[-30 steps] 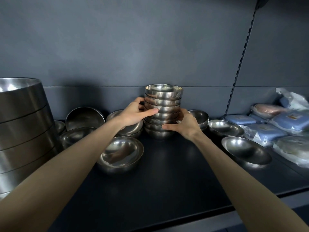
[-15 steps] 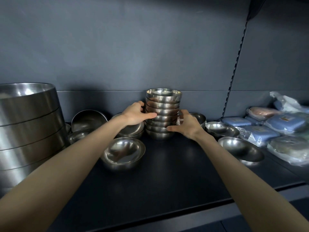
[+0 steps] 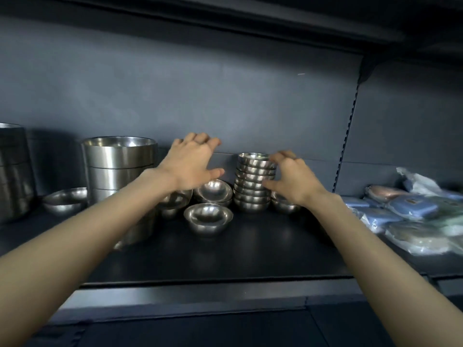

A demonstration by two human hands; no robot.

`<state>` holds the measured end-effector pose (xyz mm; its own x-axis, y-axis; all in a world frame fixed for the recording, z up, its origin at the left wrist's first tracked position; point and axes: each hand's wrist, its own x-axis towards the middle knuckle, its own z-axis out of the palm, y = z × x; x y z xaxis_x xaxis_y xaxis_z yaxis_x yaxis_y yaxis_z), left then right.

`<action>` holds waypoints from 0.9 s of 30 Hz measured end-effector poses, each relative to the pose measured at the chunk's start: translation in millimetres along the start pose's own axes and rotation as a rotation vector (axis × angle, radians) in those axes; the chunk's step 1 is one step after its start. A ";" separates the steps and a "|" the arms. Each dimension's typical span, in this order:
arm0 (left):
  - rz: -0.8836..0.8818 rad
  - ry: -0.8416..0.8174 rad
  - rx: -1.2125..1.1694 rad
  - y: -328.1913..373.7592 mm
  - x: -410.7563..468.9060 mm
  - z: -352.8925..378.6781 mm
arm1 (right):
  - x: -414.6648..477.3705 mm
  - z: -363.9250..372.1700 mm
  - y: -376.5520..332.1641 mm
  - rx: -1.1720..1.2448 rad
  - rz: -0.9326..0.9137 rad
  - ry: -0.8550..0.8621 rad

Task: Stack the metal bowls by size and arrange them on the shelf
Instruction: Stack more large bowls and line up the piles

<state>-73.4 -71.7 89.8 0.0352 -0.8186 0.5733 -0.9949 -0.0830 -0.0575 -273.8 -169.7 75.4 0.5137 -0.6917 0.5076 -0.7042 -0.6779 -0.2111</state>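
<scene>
While the stack of small bowls (image 3: 254,186) stands at the back of the shelf (image 3: 250,251), near the back panel (image 3: 225,108), its long axis runs straight up and it sits between the two hands in the head view. The right hand (image 3: 293,181) is the nearer one: it curves beside the stack's right flank, thumb across the middle bowls and fingertips by the top rim. Blur hides whether it grips or only hovers, so I cannot tell. The left hand (image 3: 193,166) is spread and holds nothing, raised to the left of the stack and apart from it, above the loose bowls.

One loose bowl (image 3: 208,219) sits in front and left of the stack, another (image 3: 214,192) just behind it. Further left rises a tall stack of large bowls (image 3: 119,166).

Judging by this, any next bowl lies left and lower, nearer the left hand. Bare shelf toward the front edge gives room; the plastic packets (image 3: 413,214) crowd the right.
</scene>
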 end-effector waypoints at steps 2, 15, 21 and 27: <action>-0.018 0.022 0.042 -0.5 -31.8 -21.7 | -17.0 -8.0 -20.6 0.015 -0.056 0.017; -0.161 -0.016 0.079 -60.5 -188.5 -68.7 | -79.8 18.9 -142.7 0.087 -0.202 -0.085; -0.205 -0.050 -0.028 -118.9 -213.2 -58.0 | -73.9 49.8 -188.6 0.128 -0.139 -0.113; -0.185 -0.110 -0.174 -176.7 -217.7 -25.5 | -62.6 89.0 -220.0 0.198 -0.021 -0.113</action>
<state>92.3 135.7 -4.0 0.2185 -0.8560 0.4685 -0.9715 -0.1458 0.1868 -107.4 0.6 15.7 0.5864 -0.6929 0.4195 -0.5884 -0.7203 -0.3674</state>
